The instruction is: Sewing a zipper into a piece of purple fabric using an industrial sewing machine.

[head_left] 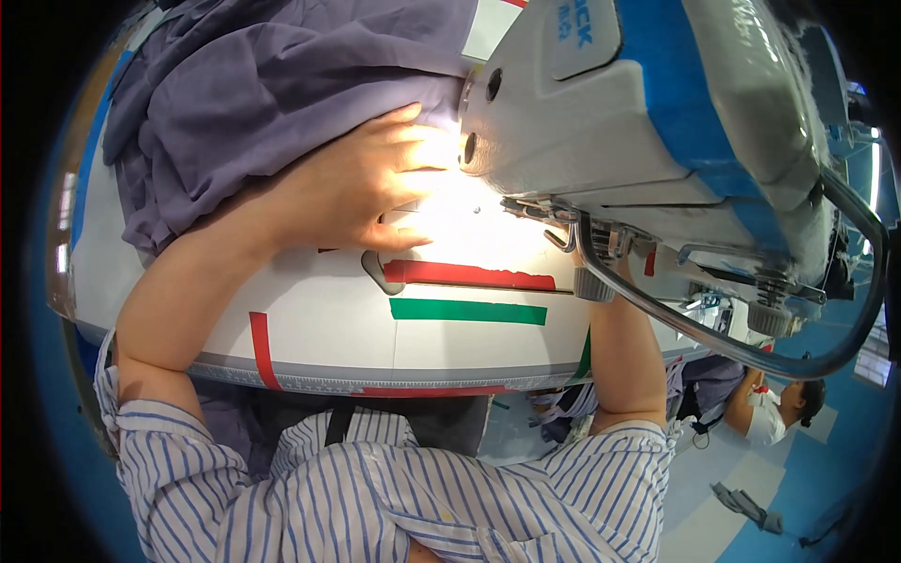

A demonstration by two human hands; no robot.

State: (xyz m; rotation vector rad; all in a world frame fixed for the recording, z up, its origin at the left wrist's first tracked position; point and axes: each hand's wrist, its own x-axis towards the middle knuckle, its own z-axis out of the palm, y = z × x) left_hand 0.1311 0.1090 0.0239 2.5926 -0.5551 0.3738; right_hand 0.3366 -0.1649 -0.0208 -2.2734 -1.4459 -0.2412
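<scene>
My left hand (361, 183) is open over the sewing machine bed, fingers spread toward the brightly lit needle area. Its upper fingers rest at the edge of a purple-grey cloth (253, 103), which is bunched in folds behind the wrist and forearm. The glare washes out the fingertips and whatever lies under them. From the lower right, my right forearm (627, 357) reaches up beneath the white and blue sewing machine head (601, 113). The machine hides my right hand, so its fingers and anything in them cannot be made out.
Red tape (469, 274) and green tape (469, 311) mark the white table (319, 328), with a ruler strip (319, 383) along its front edge. A curved metal bar (713, 333) juts out at the right. Beyond it, another person (765, 408) is near piled cloth.
</scene>
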